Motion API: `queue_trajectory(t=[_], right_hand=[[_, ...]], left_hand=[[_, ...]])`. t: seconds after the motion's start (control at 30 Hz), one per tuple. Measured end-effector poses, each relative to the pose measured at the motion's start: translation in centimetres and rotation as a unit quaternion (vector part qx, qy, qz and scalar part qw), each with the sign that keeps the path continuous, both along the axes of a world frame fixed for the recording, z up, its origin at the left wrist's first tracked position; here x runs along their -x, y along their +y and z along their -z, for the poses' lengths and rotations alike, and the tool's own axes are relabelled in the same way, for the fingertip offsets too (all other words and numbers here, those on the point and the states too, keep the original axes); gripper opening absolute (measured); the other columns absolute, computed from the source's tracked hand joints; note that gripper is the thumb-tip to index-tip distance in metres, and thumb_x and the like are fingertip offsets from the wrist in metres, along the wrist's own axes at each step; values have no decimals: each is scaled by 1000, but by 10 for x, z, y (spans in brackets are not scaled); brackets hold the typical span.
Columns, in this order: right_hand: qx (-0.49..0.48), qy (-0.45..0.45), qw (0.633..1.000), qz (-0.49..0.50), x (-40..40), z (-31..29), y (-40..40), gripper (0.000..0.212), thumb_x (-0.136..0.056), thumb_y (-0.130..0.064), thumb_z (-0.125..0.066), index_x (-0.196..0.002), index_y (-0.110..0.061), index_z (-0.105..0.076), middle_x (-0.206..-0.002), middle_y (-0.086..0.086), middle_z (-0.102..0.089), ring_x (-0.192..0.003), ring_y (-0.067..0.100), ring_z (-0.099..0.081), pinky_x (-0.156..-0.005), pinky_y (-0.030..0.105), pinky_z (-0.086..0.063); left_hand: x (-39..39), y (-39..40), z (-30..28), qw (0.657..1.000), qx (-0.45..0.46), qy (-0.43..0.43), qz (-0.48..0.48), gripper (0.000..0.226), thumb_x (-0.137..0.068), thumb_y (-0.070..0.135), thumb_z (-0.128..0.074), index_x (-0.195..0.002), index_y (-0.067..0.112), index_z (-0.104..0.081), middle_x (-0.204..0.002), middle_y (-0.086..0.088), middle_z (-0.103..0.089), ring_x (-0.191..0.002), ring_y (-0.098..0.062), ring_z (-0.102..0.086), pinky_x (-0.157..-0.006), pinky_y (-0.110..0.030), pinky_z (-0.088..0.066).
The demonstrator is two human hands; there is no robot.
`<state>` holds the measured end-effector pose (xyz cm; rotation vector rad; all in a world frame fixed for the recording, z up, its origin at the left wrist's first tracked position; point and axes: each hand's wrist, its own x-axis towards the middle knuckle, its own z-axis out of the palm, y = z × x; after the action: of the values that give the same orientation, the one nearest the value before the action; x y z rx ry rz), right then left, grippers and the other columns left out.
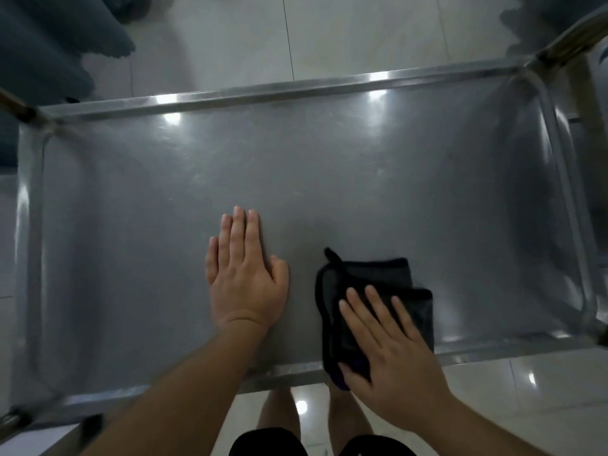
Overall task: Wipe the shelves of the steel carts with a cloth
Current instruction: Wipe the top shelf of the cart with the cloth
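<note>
On the shelf (329, 179), left hand (245, 278) rests flat; right hand (391, 350), fingers straight, presses the cloth (378, 278).

Steel cart top shelf (329, 179): grey, raised rim, glare spots along far edge. Dark folded cloth (371, 291) lies flat at near edge, right of centre.
</note>
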<state>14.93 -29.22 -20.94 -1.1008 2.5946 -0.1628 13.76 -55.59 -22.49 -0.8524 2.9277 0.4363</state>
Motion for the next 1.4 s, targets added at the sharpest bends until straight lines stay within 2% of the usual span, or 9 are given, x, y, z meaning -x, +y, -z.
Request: queue_trajectory(t=[0.2, 0.37, 0.47, 0.6, 0.83, 1.07, 1.23, 1.33, 1.4], right_hand=[[15, 51, 999, -4, 98, 8, -73, 88, -89, -56, -53, -163, -20, -23, -172, -3, -14, -159, 22, -8, -126, 52, -14], [6, 36, 996, 84, 224, 5, -191, 83, -93, -64, -29, -164, -23, -15, -172, -5, -6, -159, 18, 1, -128, 46, -1], [-5, 30, 994, 106, 256, 2, -224, 83, -94, -65, -23, -165, -24, -10, -173, -5, 0, -158, 18, 5, -128, 46, 2], [13, 40, 993, 114, 218, 11, -198, 82, -96, -65, -24, -165, -22, -10, -173, -4, -3, -159, 18, 3, -128, 45, 1], [9, 36, 996, 82, 63, 7, -118, 83, -98, -61, -38, -165, -19, -13, -173, -1, -7, -159, 19, 2, -127, 51, -10], [-23, -21, 1000, -2, -34, -5, -84, 108, -87, -87, -33, -165, -16, -10, -173, 0, 0, -159, 22, 3, -125, 51, -7], [-73, -31, 994, -72, -61, -12, -76, 92, -91, -47, -53, -165, -17, -7, -172, 1, -1, -159, 25, 5, -126, 51, -13], [-41, -50, 995, -76, -72, -21, -81, 74, -92, -21, -43, -163, -18, -22, -170, -1, -15, -158, 23, -5, -127, 48, -18], [-29, -77, 994, -74, -78, -27, -82, 73, -92, -14, -46, -162, -19, -26, -169, -2, -19, -158, 21, -5, -127, 45, -14]], left_hand=[[1, -1, 3, 1000, -2, -2, 11, 80, -97, 42, -38, -170, 21, -13, -178, 1, -6, -163, -13, 5, -132, -43, -2], [6, -7, 4, 1000, -5, -2, 9, 80, -98, 42, -39, -170, 23, -10, -178, 2, -5, -163, -12, 7, -132, -41, 4], [8, -8, 2, 1000, -10, 3, 2, 78, -98, 40, -36, -170, 23, -13, -178, 2, -7, -163, -13, 5, -131, -39, 6], [4, -7, 3, 1000, -23, 1, 2, 75, -98, 38, -32, -170, 23, -13, -178, 4, -6, -162, -11, 5, -131, -38, 8], [3, -14, 2, 997, -77, 10, 5, 79, -93, 38, -23, -170, 23, -13, -177, 5, -4, -162, -8, 6, -130, -34, 11], [3, -22, -8, 991, -120, -34, 39, 80, -95, 42, -26, -170, 23, -3, -178, 4, 6, -161, -10, 13, -127, -34, 16], [10, -47, -27, 977, -151, -99, 114, 74, -102, 42, -34, -170, 21, -11, -178, 0, 0, -163, -18, 3, -129, -39, -1], [3, -61, -40, 968, -147, -136, 150, 70, -104, 43, -34, -169, 20, -18, -177, -2, -7, -163, -22, -6, -129, -42, -9], [-20, -60, -49, 961, -143, -160, 174, 68, -106, 43, -36, -168, 20, -20, -177, -3, -11, -162, -24, -11, -129, -46, -14]])
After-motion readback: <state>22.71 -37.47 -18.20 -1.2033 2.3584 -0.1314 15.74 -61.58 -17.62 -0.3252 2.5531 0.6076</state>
